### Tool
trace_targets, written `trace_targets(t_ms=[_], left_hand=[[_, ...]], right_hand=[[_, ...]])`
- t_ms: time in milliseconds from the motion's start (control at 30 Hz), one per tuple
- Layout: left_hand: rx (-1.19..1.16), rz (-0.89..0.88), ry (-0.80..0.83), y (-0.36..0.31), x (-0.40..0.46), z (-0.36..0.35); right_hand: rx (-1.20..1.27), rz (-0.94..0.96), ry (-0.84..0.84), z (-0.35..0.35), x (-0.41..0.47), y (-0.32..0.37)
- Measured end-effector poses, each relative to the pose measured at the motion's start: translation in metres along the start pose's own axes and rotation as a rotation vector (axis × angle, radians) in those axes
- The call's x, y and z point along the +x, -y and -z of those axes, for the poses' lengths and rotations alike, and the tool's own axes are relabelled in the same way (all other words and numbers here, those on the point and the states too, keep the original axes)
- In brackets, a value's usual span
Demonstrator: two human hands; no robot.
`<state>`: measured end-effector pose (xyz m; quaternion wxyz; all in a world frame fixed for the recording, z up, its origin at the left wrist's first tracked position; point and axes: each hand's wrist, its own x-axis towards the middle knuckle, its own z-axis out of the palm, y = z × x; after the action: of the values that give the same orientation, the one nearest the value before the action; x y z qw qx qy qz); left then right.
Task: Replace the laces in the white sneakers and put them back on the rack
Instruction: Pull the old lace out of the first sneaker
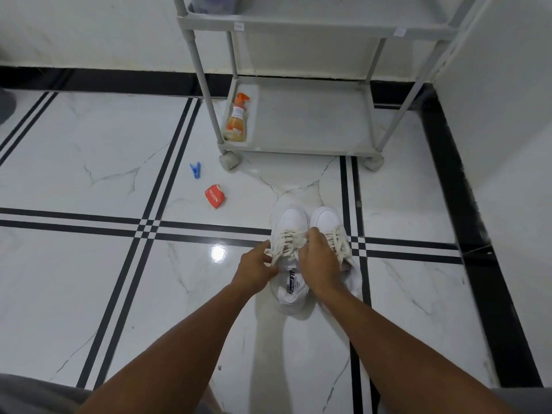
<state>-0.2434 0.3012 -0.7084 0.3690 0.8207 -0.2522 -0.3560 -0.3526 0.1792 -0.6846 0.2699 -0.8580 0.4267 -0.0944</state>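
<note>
The two white sneakers [301,249] sit side by side on the floor [119,279] near the rack [298,135], and the left hand [257,268] and right hand [316,261] both pinch the left shoe's laces [286,240], so pull gently, one hole each time.

A home corner: marble-tiled floor [89,144], grey wheeled rack [298,144], spray bottle [237,121].

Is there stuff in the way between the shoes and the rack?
Nothing visible blocks it. The white sneakers sit on bare floor straight before the rack. The clothes peg and crushed cup lie off to the left.
</note>
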Motion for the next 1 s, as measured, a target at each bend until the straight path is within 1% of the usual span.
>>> trace_targets(t_ms=[67,100,233,300,333,367,400,467,500,533,567,633,667,700,733,833,900,933,967,1000], left_hand=[[0.013,-0.028,-0.002,0.0,0.0,-0.003],[0.022,-0.039,0.0,0.001,0.0,-0.003],[0.033,-0.038,0.01,0.002,-0.001,-0.002],[0.05,-0.03,0.005,0.003,-0.003,-0.002],[0.047,-0.024,0.001,0.003,-0.004,-0.003],[0.04,-0.016,-0.002,0.004,-0.004,-0.003],[0.03,-0.004,-0.004,0.004,-0.004,-0.003],[0.018,0.023,-0.013,0.006,-0.003,-0.003],[0.019,0.03,-0.015,0.006,-0.003,-0.004],[0.022,0.036,-0.015,0.005,-0.003,-0.005],[0.023,0.038,-0.014,0.004,-0.003,-0.006],[0.025,0.034,-0.014,0.002,-0.002,-0.007],[0.029,0.023,-0.014,0.002,-0.003,-0.007],[0.032,0.007,-0.017,0.002,-0.003,-0.008],[0.033,-0.002,-0.022,0.002,-0.003,-0.007],[0.043,-0.016,-0.022,0.001,-0.005,-0.007],[0.05,-0.023,-0.017,-0.001,-0.006,-0.007],[0.049,-0.028,-0.015,-0.001,-0.007,-0.007],[0.046,-0.029,-0.011,0.0,-0.007,-0.006],[0.041,-0.024,-0.009,0.0,-0.007,-0.005]], right_hand=[[-0.15,0.156,0.201,-0.009,-0.004,0.003],[-0.211,0.19,0.254,-0.013,-0.005,0.005],[-0.473,0.278,0.254,-0.019,0.0,0.014],[-0.469,0.283,0.298,-0.024,0.004,0.014],[-0.382,0.253,0.291,-0.022,0.003,0.015],[-0.231,0.168,0.23,-0.02,0.003,0.014],[-0.011,0.004,0.102,-0.016,0.004,0.014],[0.386,-0.436,-0.18,-0.003,0.01,0.012],[0.477,-0.562,-0.279,0.003,0.012,0.009],[0.46,-0.56,-0.289,0.006,0.012,0.006],[0.39,-0.447,-0.223,0.006,0.013,0.004],[0.113,-0.124,0.068,0.001,0.006,0.008],[-0.033,-0.008,0.202,-0.002,0.003,0.01],[-0.15,0.068,0.294,-0.006,0.001,0.01],[-0.24,0.122,0.339,-0.007,0.0,0.013],[-0.43,0.207,0.312,-0.011,0.001,0.019],[-0.476,0.255,0.308,-0.015,0.001,0.016],[-0.444,0.269,0.314,-0.015,0.0,0.015],[-0.336,0.229,0.287,-0.014,0.0,0.013],[-0.204,0.144,0.203,-0.011,0.004,0.01]])
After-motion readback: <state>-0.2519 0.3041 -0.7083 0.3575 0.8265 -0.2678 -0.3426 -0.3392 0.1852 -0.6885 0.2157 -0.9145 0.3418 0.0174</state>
